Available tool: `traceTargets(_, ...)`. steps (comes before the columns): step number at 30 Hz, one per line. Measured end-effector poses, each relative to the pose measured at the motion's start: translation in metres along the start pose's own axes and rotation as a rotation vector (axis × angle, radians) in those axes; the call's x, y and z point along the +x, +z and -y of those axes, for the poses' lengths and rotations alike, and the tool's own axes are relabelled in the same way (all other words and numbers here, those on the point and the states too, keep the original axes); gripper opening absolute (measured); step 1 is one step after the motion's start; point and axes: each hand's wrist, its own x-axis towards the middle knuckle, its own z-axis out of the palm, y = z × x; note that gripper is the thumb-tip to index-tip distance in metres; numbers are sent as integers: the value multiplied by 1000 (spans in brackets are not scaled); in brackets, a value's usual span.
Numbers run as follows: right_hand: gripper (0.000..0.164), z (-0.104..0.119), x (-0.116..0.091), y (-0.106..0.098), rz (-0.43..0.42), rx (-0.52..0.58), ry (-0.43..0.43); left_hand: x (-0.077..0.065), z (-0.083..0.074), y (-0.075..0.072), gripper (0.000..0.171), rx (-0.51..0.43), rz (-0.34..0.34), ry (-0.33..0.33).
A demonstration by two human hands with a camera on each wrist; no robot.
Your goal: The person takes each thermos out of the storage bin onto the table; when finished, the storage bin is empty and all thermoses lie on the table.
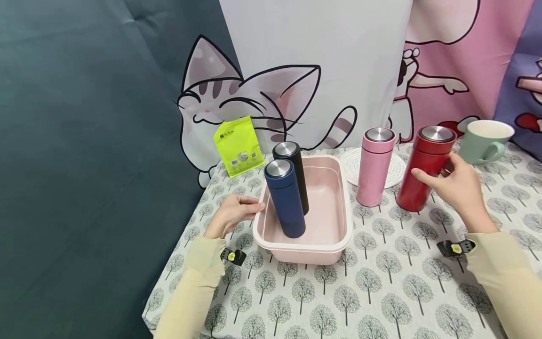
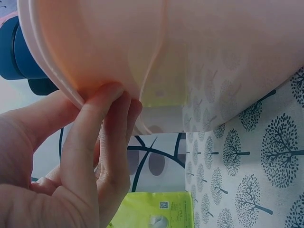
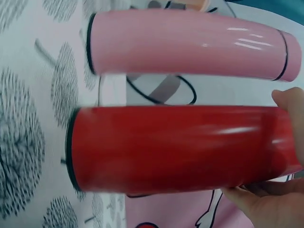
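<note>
My left hand (image 1: pixel 237 213) pinches the left rim of a pale pink plastic basin (image 1: pixel 345 230), thumb and fingers on either side of the wall in the left wrist view. A navy blue thermos (image 1: pixel 288 202) and a black thermos (image 1: pixel 301 183) stand in the basin's left part, both with silver-topped lids. My right hand (image 1: pixel 459 186) grips a red thermos (image 3: pixel 175 149) around its upper body, thumb in front. That thermos tilts slightly; whether its base touches the tablecloth I cannot tell. Just left of it, a pink thermos (image 1: pixel 374 169) stands apart and upright.
Behind the pink thermos lies a round white woven mat (image 1: pixel 351 165). A mint green mug (image 1: pixel 484 141) stands at the far right. The lime green pouch (image 1: pixel 239 147) is at the back left, near the cartoon-cat backdrop. A tree-print cloth (image 1: pixel 322 301) covers the table.
</note>
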Motion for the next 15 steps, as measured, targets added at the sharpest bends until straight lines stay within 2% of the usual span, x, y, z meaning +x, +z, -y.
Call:
traceTargets(5,82,0,-5,-4,38,129,81,0,0,1,37,1,-3,-7)
traceTargets(8,87,1,-8,-8,54,184,97,0,-1,1,36,-8,-5,-14)
traceTargets(15,88,1,-16,-20,64,199,90,-1,-3,1,34,-4,-11,-32)
